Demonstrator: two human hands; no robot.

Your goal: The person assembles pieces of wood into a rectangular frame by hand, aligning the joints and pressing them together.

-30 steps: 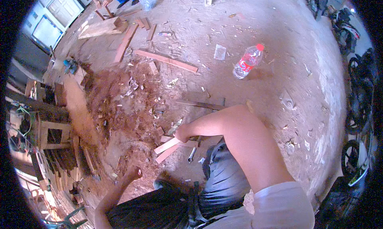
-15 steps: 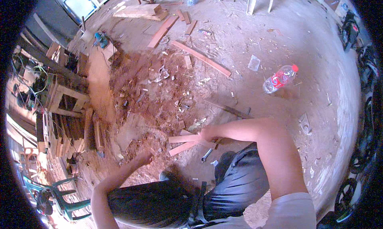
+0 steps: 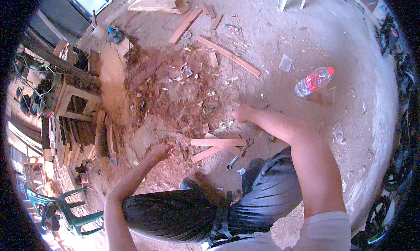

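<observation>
My right hand (image 3: pixel 242 114) reaches forward over the floor, its fingers curled at the near-left end of a dark wooden stick (image 3: pixel 236 103); the forearm hides most of the stick. My left hand (image 3: pixel 162 151) is closed over the sawdust, left of the wood strips, and whatever its fingers hold is too small to make out. Between my hands and knees, a reddish wood strip (image 3: pixel 218 142) lies across two others, a crossing strip (image 3: pixel 205 153) among them. Beside their right ends rests a metal wrench (image 3: pixel 236 158), slanting toward my foot.
A plastic bottle (image 3: pixel 314 81) with a red cap lies to the right. Farther off are a long wood strip (image 3: pixel 228 56), a board (image 3: pixel 185 25), a thick timber block (image 3: pixel 159 5) and a teal power tool (image 3: pixel 114 35). Stacked timber (image 3: pixel 74 141) and a green chair (image 3: pixel 81 218) stand left.
My right hand has left the crossed wood strips and moved forward to the dark stick. The strips now lie uncovered. My left hand stays closed in nearly the same spot; the view has shifted slightly.
</observation>
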